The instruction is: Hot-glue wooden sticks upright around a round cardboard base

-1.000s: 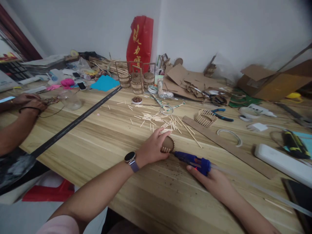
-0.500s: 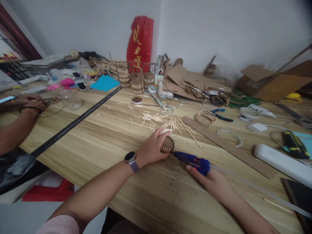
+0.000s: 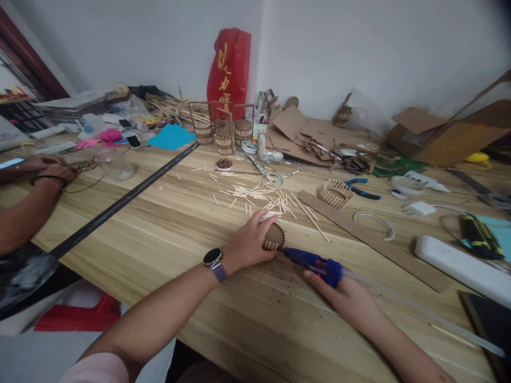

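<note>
My left hand (image 3: 251, 242) is curled around the left side of a small round brown basket piece (image 3: 274, 237), edged with short wooden sticks. Its fingers hide part of that piece. In my right hand (image 3: 339, 292) is a blue hot glue gun (image 3: 315, 264) with a small red light and a long clear glue stick trailing from its back. The gun's nozzle meets the near right edge of the basket piece, touching or very close. Beyond my left hand lie scattered short wooden sticks (image 3: 249, 192).
A cardboard strip (image 3: 371, 242), a stick-sided ring (image 3: 336, 193), blue-handled pliers (image 3: 362, 189) and a white power strip (image 3: 463, 268) lie to the right. Small finished baskets (image 3: 224, 139) stand at the back before a red bag (image 3: 229, 69). Another person's hands (image 3: 50, 167) rest at left.
Both hands, the basket piece and the glue gun hold nearly the same positions. The view has shifted very slightly.
</note>
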